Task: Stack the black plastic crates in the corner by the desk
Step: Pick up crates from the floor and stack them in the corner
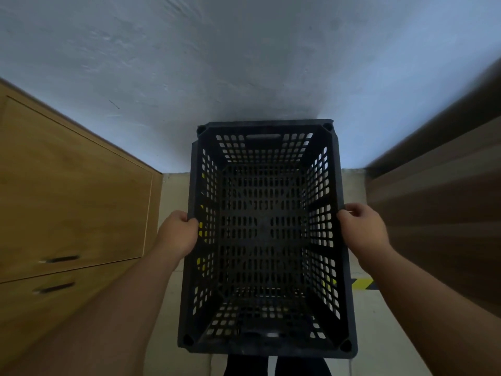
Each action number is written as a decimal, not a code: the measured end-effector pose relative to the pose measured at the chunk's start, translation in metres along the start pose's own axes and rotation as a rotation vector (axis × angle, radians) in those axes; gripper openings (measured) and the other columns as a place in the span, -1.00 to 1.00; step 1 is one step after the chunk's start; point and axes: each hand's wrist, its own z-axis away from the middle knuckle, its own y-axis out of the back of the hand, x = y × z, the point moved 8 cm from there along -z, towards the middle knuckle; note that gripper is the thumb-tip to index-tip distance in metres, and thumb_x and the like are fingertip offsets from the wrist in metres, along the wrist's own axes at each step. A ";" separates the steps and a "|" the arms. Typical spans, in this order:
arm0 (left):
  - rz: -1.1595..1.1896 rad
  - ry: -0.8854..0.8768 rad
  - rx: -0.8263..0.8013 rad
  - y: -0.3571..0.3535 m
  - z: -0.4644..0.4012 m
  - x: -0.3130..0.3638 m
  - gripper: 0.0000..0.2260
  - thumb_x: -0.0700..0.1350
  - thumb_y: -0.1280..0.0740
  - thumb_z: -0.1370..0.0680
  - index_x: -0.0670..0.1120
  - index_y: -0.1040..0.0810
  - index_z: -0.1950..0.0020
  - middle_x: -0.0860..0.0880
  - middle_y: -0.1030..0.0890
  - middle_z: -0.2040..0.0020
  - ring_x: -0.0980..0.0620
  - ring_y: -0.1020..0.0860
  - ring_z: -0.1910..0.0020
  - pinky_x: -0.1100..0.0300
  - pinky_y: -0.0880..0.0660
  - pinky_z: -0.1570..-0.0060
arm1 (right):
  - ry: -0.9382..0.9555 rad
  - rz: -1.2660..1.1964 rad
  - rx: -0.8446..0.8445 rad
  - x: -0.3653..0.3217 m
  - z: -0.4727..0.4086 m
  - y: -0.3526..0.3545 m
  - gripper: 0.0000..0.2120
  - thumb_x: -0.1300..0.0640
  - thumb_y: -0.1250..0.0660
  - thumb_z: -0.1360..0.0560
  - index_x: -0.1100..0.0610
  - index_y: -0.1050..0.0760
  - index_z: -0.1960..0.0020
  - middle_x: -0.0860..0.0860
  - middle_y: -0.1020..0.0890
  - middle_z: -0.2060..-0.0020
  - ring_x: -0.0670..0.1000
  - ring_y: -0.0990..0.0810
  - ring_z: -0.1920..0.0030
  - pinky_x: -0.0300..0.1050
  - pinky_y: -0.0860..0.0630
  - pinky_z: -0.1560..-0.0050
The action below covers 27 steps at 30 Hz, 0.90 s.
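The person has a black perforated plastic crate point(267, 240) held out in front, both hands clamped on the rims of its long sides. The left hand point(177, 234) curls over the left rim about midway along; the right hand point(364, 229) does the same opposite it. Both grips are closed on the crate. A second rim edge shows just beyond the far left corner, so it may already sit over another crate, though I cannot tell for sure.

Beyond the hands, the far end of the crate is close to the pale grey plastered wall point(244, 63). Outside the left grip stands a light wooden cabinet with dark slot handles point(73, 191); outside the right grip, a blurred brown surface point(439, 207), possibly the desk.

From where I stand, the risk is misalignment: if the corners don't meet the crate below, it could tilt and slide off. Fingers wrapped over the rims could be pinched against the sides, and the far edge might scrape the wall.
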 end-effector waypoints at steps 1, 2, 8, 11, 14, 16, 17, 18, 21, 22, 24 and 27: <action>0.005 -0.002 -0.012 0.000 0.000 0.001 -0.86 -0.12 -0.23 -0.69 0.03 -0.47 0.06 -0.21 -0.63 -0.08 -0.24 -0.61 -0.10 -0.24 -0.55 -0.24 | -0.011 -0.014 0.003 -0.001 0.000 0.001 -0.69 0.14 -0.27 -0.61 0.15 -0.52 -0.33 0.04 -0.66 -0.02 0.09 -0.66 -0.03 0.18 -0.63 -0.14; 0.011 -0.003 -0.026 -0.001 0.000 0.000 -0.87 -0.13 -0.24 -0.69 0.03 -0.48 0.04 -0.19 -0.63 -0.08 -0.23 -0.61 -0.11 -0.24 -0.55 -0.25 | -0.022 -0.025 0.007 -0.001 0.000 0.001 -0.70 0.15 -0.26 -0.61 0.15 -0.51 -0.33 0.03 -0.65 0.00 0.09 -0.66 -0.03 0.19 -0.63 -0.13; -0.005 -0.024 -0.086 0.001 0.001 -0.004 -0.83 -0.09 -0.30 -0.69 -0.09 -0.58 -0.24 -0.13 -0.67 -0.10 -0.15 -0.64 -0.09 -0.19 -0.57 -0.25 | 0.013 0.059 0.039 -0.004 0.004 0.005 -0.62 0.13 -0.25 -0.62 0.16 -0.47 -0.42 0.04 -0.62 -0.11 0.09 -0.62 -0.04 0.15 -0.60 -0.14; -0.074 -0.046 -0.066 0.004 0.011 0.002 -0.71 -0.09 -0.29 -0.69 -0.12 -0.52 -0.40 -0.13 -0.62 -0.23 -0.15 -0.60 -0.16 -0.07 -0.55 -0.22 | 0.031 0.114 0.018 -0.007 0.011 0.009 -0.55 0.11 -0.25 -0.62 0.15 -0.38 -0.49 0.09 -0.57 -0.28 0.02 -0.55 0.04 0.00 -0.52 0.00; -0.188 -0.104 0.015 0.015 0.030 0.015 -0.58 -0.12 -0.31 -0.68 -0.13 -0.41 -0.54 -0.17 -0.51 -0.45 -0.20 -0.53 -0.35 -0.04 -0.49 -0.24 | 0.031 0.138 0.028 -0.010 0.024 0.023 -0.51 0.09 -0.27 -0.61 0.15 -0.35 -0.51 0.14 -0.53 -0.37 0.11 -0.57 -0.12 0.02 -0.52 -0.10; -0.256 -0.180 0.030 0.019 0.044 0.029 -0.57 -0.14 -0.31 -0.67 -0.15 -0.42 -0.54 -0.19 -0.49 -0.48 -0.20 -0.51 -0.39 -0.07 -0.48 -0.31 | 0.030 0.142 0.036 -0.014 0.036 0.035 -0.52 0.10 -0.27 -0.62 0.17 -0.36 -0.52 0.15 -0.53 -0.38 0.11 -0.57 -0.09 -0.07 -0.45 -0.04; -0.288 -0.217 0.024 0.020 0.051 0.037 -0.58 -0.14 -0.32 -0.66 -0.14 -0.43 -0.53 -0.19 -0.49 -0.47 -0.18 -0.53 -0.36 -0.07 -0.49 -0.32 | 0.033 0.150 0.041 -0.015 0.043 0.042 -0.52 0.10 -0.26 -0.62 0.17 -0.36 -0.52 0.16 -0.53 -0.38 0.08 -0.57 0.00 -0.10 -0.43 0.03; -0.320 -0.249 0.011 0.020 0.059 0.046 -0.58 -0.13 -0.32 -0.66 -0.12 -0.44 -0.52 -0.17 -0.50 -0.46 -0.14 -0.57 -0.29 -0.07 -0.52 -0.31 | 0.038 0.160 0.048 -0.016 0.049 0.048 -0.52 0.10 -0.26 -0.63 0.18 -0.35 -0.52 0.16 -0.53 -0.38 0.01 -0.56 0.12 -0.12 -0.42 0.13; -0.373 -0.369 -0.001 0.022 0.078 0.080 -0.59 -0.14 -0.31 -0.65 -0.10 -0.46 -0.51 -0.12 -0.52 -0.42 0.19 -0.53 0.10 0.08 -0.55 -0.05 | 0.064 0.184 0.080 -0.027 0.069 0.069 -0.51 0.10 -0.26 -0.63 0.17 -0.34 -0.53 0.16 -0.55 -0.33 -0.08 -0.49 0.24 -0.10 -0.44 0.18; -0.378 -0.409 0.002 0.023 0.084 0.093 -0.60 -0.14 -0.31 -0.65 -0.10 -0.47 -0.51 -0.12 -0.52 -0.40 0.25 -0.48 0.17 0.15 -0.52 0.03 | 0.070 0.181 0.094 -0.032 0.076 0.077 -0.51 0.10 -0.27 -0.62 0.17 -0.34 -0.53 0.15 -0.55 -0.31 -0.03 -0.51 0.19 -0.07 -0.47 0.10; -0.404 -0.472 0.009 0.028 0.100 0.122 -0.60 -0.13 -0.31 -0.64 -0.09 -0.48 -0.49 -0.11 -0.53 -0.39 0.22 -0.53 0.17 0.20 -0.54 0.14 | 0.085 0.168 0.120 -0.043 0.092 0.092 -0.50 0.08 -0.26 -0.60 0.15 -0.34 -0.51 0.15 -0.55 -0.31 0.05 -0.53 0.06 -0.02 -0.50 0.01; -0.473 -0.569 -0.001 0.030 0.133 0.164 -0.59 -0.08 -0.30 -0.63 -0.05 -0.48 -0.49 -0.10 -0.50 -0.42 -0.07 -0.63 -0.14 -0.02 -0.60 -0.19 | 0.097 0.127 0.160 -0.055 0.118 0.115 -0.49 0.04 -0.24 -0.59 0.11 -0.34 -0.51 0.15 -0.51 -0.36 0.16 -0.58 -0.16 -0.01 -0.50 -0.05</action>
